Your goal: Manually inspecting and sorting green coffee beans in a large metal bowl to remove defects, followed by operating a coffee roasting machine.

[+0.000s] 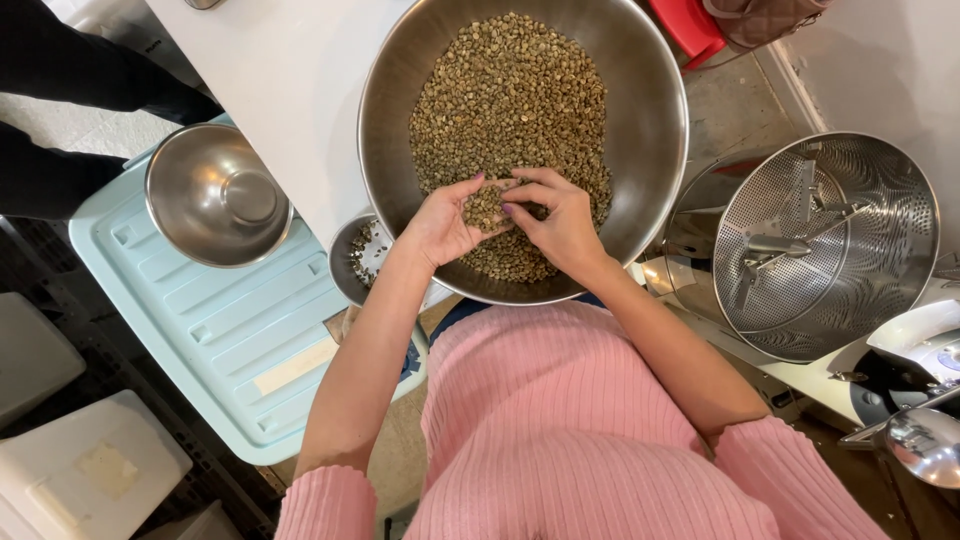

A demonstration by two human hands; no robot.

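Note:
A large steel bowl rests on a white table and holds a heap of green coffee beans. Both hands are inside the bowl at its near side. My left hand is cupped palm up with a small pile of beans lying in it. My right hand reaches across, its fingertips pinching among the beans in the left palm. Under the big bowl's near-left rim sits a small steel bowl with a few beans in it.
An empty steel bowl stands on a pale blue plastic lid at the left. A perforated steel drum with stirring arms sits at the right. White bins are at the lower left. Another person's dark-clad legs stand at the upper left.

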